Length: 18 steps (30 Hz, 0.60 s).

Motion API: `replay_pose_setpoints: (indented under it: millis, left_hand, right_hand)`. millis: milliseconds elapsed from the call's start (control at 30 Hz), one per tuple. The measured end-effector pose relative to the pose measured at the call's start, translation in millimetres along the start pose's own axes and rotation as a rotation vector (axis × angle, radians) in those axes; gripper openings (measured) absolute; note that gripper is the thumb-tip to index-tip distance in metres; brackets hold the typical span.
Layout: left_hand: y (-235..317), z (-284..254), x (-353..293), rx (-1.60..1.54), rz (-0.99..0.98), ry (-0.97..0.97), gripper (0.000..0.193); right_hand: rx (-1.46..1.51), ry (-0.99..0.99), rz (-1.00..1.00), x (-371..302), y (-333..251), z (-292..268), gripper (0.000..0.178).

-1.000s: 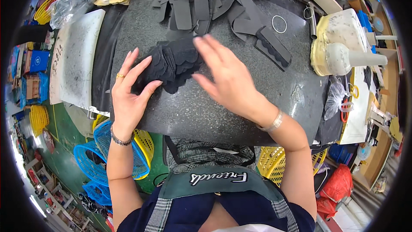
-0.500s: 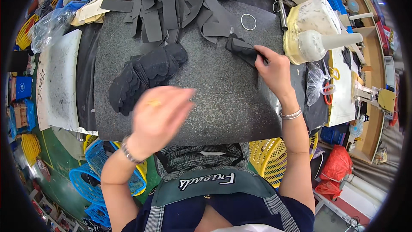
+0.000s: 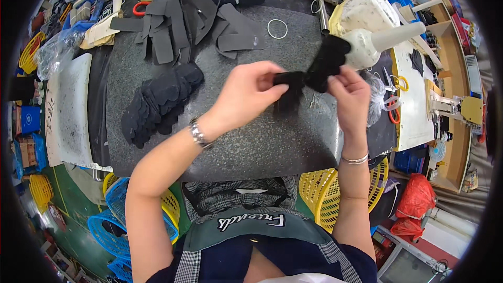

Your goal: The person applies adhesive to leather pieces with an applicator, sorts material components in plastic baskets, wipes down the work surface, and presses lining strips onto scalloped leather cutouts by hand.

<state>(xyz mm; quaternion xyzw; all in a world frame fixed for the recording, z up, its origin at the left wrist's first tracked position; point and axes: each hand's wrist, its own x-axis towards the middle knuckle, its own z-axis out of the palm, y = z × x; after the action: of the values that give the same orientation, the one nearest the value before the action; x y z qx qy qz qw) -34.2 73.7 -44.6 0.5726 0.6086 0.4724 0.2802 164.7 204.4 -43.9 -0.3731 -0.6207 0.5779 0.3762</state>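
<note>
Above the dark speckled work surface (image 3: 225, 152), my right hand (image 3: 350, 91) pinches a black scalloped fabric piece (image 3: 331, 58) standing on end. My left hand (image 3: 249, 94) has its thumb and fingers closed on a black strip (image 3: 288, 78). The strip's right end meets the scalloped piece; whether the two are joined, I cannot tell. To the left of my left hand lies an overlapping row of black scalloped pieces (image 3: 165, 94). Farther back is a loose heap of dark grey strips (image 3: 175, 23).
A white elastic loop (image 3: 277, 29) lies behind my hands. Close by my right hand stand a white long-necked bottle (image 3: 361, 47) and a stained white container (image 3: 367, 10). A hammer (image 3: 323, 15) and orange-handled scissors (image 3: 393, 110) lie at the right. Yellow baskets (image 3: 319, 194) stand below the table edge.
My left hand has moved right, from beside the scalloped row to the black strip. My right hand has lifted the black fabric off the surface and turned it upright. The view has shifted slightly.
</note>
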Motion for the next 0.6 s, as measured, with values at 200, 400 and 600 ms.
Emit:
replay_pose_setpoints:
  millis: [200,400,600]
  left_hand:
    - [-6.2,-1.6,-36.8,-0.803,-0.36,0.245,0.022]
    - [-10.4,-22.1,-54.2,-0.666,-0.54,0.251,0.03]
    - [15.7,-86.5,-110.5,0.48,0.064,0.541,0.05]
  right_hand:
    - [0.142,-0.551,0.341,-23.0,-17.3,36.7,0.027]
    - [-0.157,-0.607,0.066,-28.5,-10.6,60.9,0.022]
    - [-1.223,-0.217,-0.855,14.7,11.7,43.2,0.038]
